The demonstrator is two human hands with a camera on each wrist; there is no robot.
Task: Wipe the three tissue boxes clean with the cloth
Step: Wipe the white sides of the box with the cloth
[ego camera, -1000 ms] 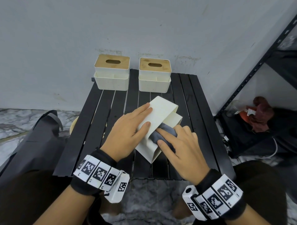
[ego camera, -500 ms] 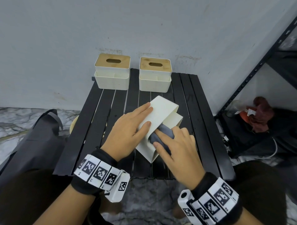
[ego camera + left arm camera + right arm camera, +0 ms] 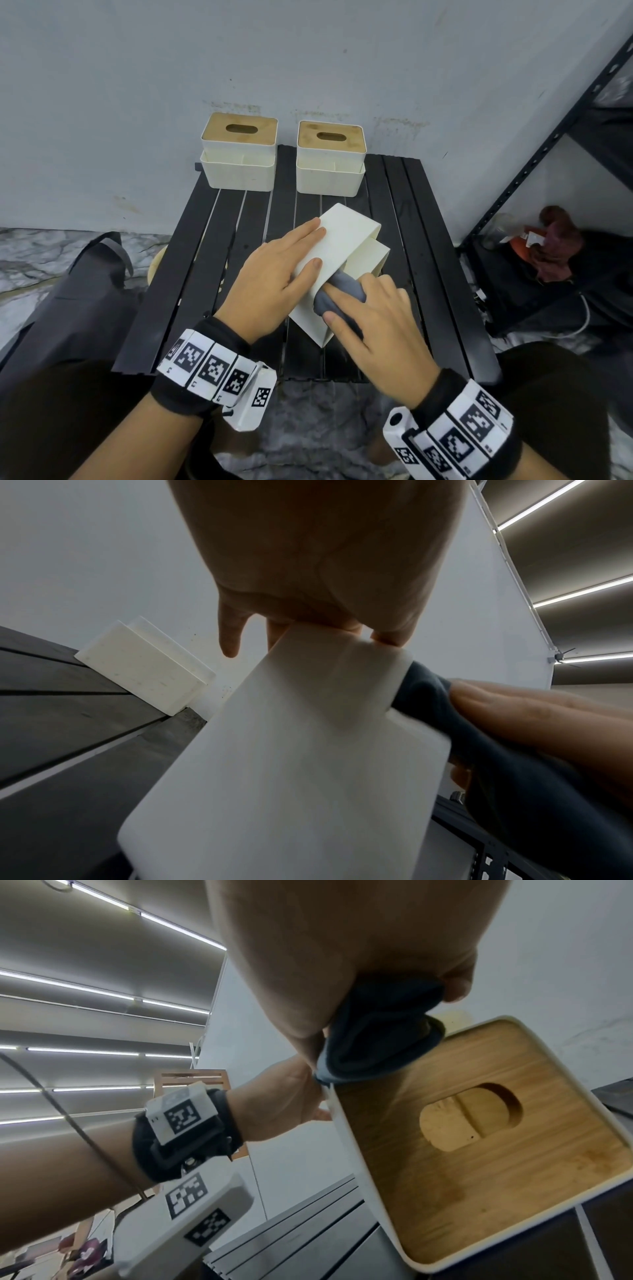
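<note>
One white tissue box [image 3: 346, 236] lies tipped on the black slatted table [image 3: 411, 240], with its bamboo lid [image 3: 479, 1150] facing right. My left hand [image 3: 281, 274] rests flat on the box's upturned face, fingers straight, steadying it. My right hand [image 3: 373, 318] holds a bunched grey cloth [image 3: 351, 282] between thumb and fingers and presses it against the box edge beside the lid. The cloth [image 3: 377, 1037] touches the lid's rim. Two more boxes stand upright at the back, one on the left [image 3: 239, 154] and one on the right [image 3: 330, 161].
A grey wall rises right behind the back boxes. A black metal shelf [image 3: 548, 137] stands on the right, with a dark red bundle [image 3: 555, 246] on its lower level. A black bag [image 3: 68, 301] lies on the floor at the left.
My right hand has slid the cloth a little along the box's edge toward its near end. The left hand and the box have stayed put.
</note>
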